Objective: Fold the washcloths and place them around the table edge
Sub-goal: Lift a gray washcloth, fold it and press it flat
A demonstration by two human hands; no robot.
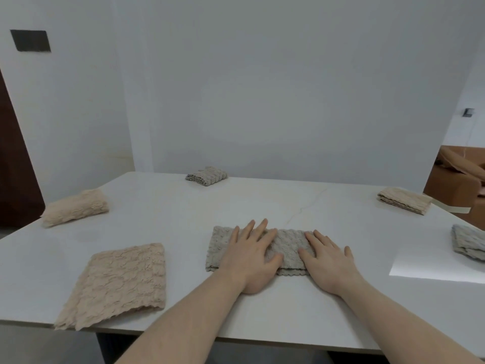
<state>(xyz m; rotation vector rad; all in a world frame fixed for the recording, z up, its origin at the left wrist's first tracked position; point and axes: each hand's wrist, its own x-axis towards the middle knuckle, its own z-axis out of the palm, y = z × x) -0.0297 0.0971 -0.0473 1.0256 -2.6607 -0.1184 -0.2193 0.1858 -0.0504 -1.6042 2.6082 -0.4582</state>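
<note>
A grey washcloth (288, 245), folded into a long strip, lies in the middle of the white table (183, 219). My left hand (252, 256) lies flat on its left half with straight fingers. My right hand (328, 258) presses flat on its right end. A beige washcloth (120, 282) lies spread out near the front left edge. Folded cloths sit around the edge: a beige one (74, 207) at the left, a grey one (206, 175) at the back, a beige one (404, 200) at the back right, and a grey one (468, 241) at the right.
White walls stand close behind the table. A brown cardboard box (456, 179) is beyond the right corner. A dark door (15, 166) is at the far left. A bright patch of light (433, 264) falls on the table's right side.
</note>
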